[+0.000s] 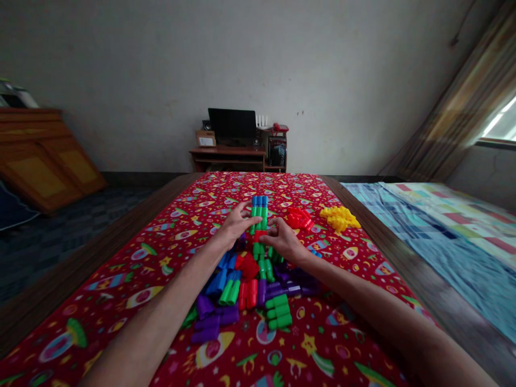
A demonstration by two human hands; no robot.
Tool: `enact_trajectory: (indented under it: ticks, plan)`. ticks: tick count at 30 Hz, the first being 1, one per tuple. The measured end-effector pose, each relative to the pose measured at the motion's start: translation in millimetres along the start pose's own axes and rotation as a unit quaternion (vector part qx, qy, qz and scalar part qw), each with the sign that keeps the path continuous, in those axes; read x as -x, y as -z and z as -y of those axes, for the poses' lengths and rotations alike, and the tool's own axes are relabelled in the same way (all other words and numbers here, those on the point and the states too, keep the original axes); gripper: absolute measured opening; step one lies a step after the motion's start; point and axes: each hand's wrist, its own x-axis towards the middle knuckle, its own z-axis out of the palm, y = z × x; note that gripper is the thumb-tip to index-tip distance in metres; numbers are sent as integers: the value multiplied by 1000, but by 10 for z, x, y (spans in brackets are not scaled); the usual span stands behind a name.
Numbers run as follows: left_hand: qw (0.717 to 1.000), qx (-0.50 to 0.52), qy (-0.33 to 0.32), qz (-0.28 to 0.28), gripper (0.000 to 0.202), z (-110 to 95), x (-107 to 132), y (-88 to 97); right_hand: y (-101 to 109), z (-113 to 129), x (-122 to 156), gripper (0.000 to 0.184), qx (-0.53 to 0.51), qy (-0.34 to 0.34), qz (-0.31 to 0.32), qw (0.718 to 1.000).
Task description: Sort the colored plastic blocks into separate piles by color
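A joined stack of toy building blocks, blue on top and green below (259, 210), stands upright in front of me. My left hand (237, 221) is closed on the green part, with the thumb across its near face. At the foot of the stack my right hand (284, 239) pinches a red block (258, 235), partly hidden by the fingers. Below the hands lies a pile of loose blocks: green (278, 312), red (248, 294), purple (207, 328) and blue (216, 282). My right forearm covers part of the pile's right side.
A red patterned cloth (141, 301) covers the wooden-edged surface. Red blocks (299, 219) and yellow blocks (339, 219) lie to the right. A desk with a monitor (233, 126) stands against the wall. Beyond the right edge is a bed (403, 215); a wooden cabinet (48, 161) stands left.
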Motion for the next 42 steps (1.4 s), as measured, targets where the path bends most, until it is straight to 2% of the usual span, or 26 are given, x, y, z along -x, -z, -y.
enact_trajectory:
  ticks: [3,5,7,10,11,12,15,17,19,22,26,29,31,33,36,38,42]
  plan:
    - [996,9,-57,-62,64,-43,-57,67,30,62,6,47,-26,-31,14,999]
    - [994,-46,-70,-73,63,-38,-112,179,55,97,4,45,-22,-37,16,999]
    - [986,-157,-59,-6,59,-16,-150,297,87,131,-10,36,-42,-35,16,998]
    - [934,-322,-29,149,38,3,-150,378,151,185,-41,33,-119,-41,-4,992]
    - [918,-360,-33,165,32,-3,-136,370,174,202,-50,36,-144,-45,-15,988]
    - [907,-388,-49,158,29,-19,-117,349,194,219,-57,39,-163,-47,-25,985]
    - [904,-396,-109,116,38,-111,-46,240,229,254,-68,44,-182,-37,-42,982]
    - [911,-367,-110,156,45,-188,4,162,230,265,-71,44,-176,-28,-45,983]
    - [907,-366,-96,186,42,-255,47,93,235,270,-80,44,-159,-22,-41,986]
    - [897,-400,-102,159,31,-315,82,35,332,285,-127,45,-114,-4,-54,992]
    - [895,-411,-81,157,31,-334,70,76,731,289,-242,40,-68,52,-164,983]
    - [899,-410,-51,146,32,-312,43,136,1083,209,-308,31,46,56,-259,963]
    - [893,-426,-68,126,33,-284,26,158,1237,114,-321,22,158,43,-299,940]
    - [883,-446,-92,112,35,-253,6,171,1303,11,-308,14,260,40,-291,920]
    - [873,-461,-103,119,35,-217,-29,203,1290,-97,-265,13,369,42,-199,907]
    - [868,-471,-98,122,33,-202,-50,243,1254,-116,-243,17,420,53,-162,891]
    - [854,-504,-51,118,31,-152,-39,297,1158,-17,-226,33,484,104,-183,849]
